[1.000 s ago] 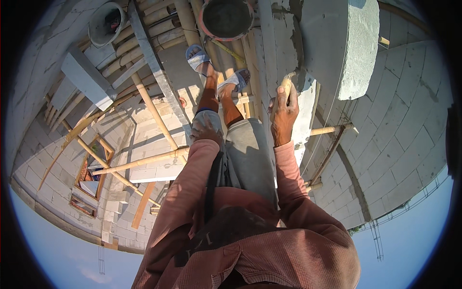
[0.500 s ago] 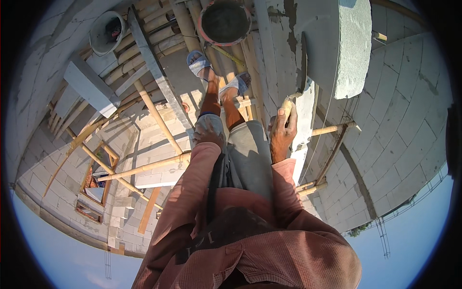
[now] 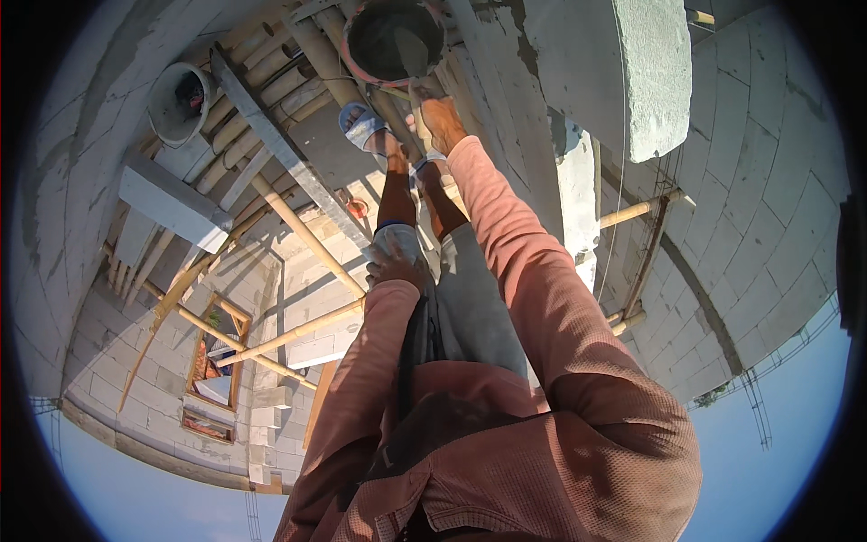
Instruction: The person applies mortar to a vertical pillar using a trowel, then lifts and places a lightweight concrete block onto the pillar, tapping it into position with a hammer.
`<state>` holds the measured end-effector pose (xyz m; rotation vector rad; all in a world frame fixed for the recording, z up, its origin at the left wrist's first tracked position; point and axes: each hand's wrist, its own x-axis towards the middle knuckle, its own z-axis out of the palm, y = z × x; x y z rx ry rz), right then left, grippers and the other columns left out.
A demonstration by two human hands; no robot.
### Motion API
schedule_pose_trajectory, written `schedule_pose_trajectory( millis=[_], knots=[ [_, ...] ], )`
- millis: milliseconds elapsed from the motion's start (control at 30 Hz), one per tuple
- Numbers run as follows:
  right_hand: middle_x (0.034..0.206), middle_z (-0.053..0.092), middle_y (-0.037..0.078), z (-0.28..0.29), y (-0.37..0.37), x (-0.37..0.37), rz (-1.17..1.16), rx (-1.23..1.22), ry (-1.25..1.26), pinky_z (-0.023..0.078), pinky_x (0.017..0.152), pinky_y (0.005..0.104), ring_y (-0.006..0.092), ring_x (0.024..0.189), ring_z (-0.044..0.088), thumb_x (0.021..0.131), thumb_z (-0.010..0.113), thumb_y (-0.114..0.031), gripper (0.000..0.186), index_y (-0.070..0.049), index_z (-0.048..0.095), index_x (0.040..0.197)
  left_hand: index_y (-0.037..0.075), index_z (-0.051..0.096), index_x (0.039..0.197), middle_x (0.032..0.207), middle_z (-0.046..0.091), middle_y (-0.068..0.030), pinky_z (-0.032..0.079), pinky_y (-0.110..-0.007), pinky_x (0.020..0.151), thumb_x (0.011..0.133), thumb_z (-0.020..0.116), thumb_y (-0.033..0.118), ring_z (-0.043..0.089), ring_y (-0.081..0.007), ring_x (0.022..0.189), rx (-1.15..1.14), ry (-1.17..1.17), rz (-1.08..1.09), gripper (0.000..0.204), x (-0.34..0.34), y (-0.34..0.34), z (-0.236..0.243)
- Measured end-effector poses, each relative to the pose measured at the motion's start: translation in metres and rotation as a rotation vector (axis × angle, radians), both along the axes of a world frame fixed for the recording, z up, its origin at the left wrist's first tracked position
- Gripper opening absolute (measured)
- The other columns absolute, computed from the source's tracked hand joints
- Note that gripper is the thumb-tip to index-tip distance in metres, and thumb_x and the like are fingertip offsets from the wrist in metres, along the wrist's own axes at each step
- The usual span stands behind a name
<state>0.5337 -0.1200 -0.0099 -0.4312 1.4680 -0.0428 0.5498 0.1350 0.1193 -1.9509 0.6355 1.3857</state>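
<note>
My right hand (image 3: pixel 441 122) is closed round the handle of a trowel, out over the planks at the top of the view. The trowel's grey blade (image 3: pixel 412 52) dips into a round bucket with a reddish rim (image 3: pixel 347 56), which holds dark grey wet mortar (image 3: pixel 377 43). My left hand (image 3: pixel 395 266) lies open on my left knee, its fingers spread on the grey trousers. To the right of my right arm runs a wall of pale blocks with mortar smears (image 3: pixel 578 194), and a large white block (image 3: pixel 657 86) sits on it.
A pale bucket (image 3: pixel 181 104) stands at the upper left beside a loose grey block (image 3: pixel 172 200). Bamboo poles (image 3: pixel 293 221) and a long plank (image 3: pixel 284 149) form the scaffold under my feet. A thin string (image 3: pixel 617 235) hangs along the wall. Far below is a window frame (image 3: pixel 217 348).
My right hand has swung from the wall on the right, forward and left, taking the trowel into the mortar bucket. My left hand stays on the knee; the view has shifted slightly.
</note>
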Motion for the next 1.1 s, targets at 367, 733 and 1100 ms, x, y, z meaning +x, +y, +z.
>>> schedule_pose_trajectory(
  millis=[367,733,1100],
  knots=[
    [0.115,0.067,0.028,-0.106,0.078,-0.04,0.618,-0.302,0.536,0.05,0.096,0.0476,0.0447,0.111,0.063,0.088,0.058,-0.03,0.036,-0.003,0.068,0.109,0.019,0.013,0.16,0.155,0.022,-0.0276,0.04,-0.058,0.105,0.088,0.064,0.052,0.042,-0.0496,0.131,-0.195,-0.064,-0.014,0.094,0.015,0.023,0.002],
    [0.121,0.061,0.017,-0.312,0.057,-0.035,1.341,-0.956,0.661,0.048,0.086,0.0547,0.0365,0.112,0.059,0.081,0.061,-0.022,0.046,-0.015,0.057,0.126,0.012,0.038,0.152,0.14,0.038,-0.0345,0.045,-0.057,0.098,0.088,0.067,0.048,0.047,-0.0539,0.12,-0.617,-0.094,0.014,0.079,0.027,0.022,0.002],
    [0.104,0.071,0.02,-0.26,0.116,0.016,1.037,-0.651,0.44,0.057,0.079,0.0472,0.039,0.094,0.071,0.089,0.057,-0.024,0.024,-0.009,0.065,0.106,0.011,0.03,0.154,0.141,0.037,-0.0353,0.044,-0.057,0.099,0.088,0.067,0.048,0.047,-0.054,0.12,-0.59,-0.116,0.059,0.085,0.029,0.038,0.0]
  ],
)
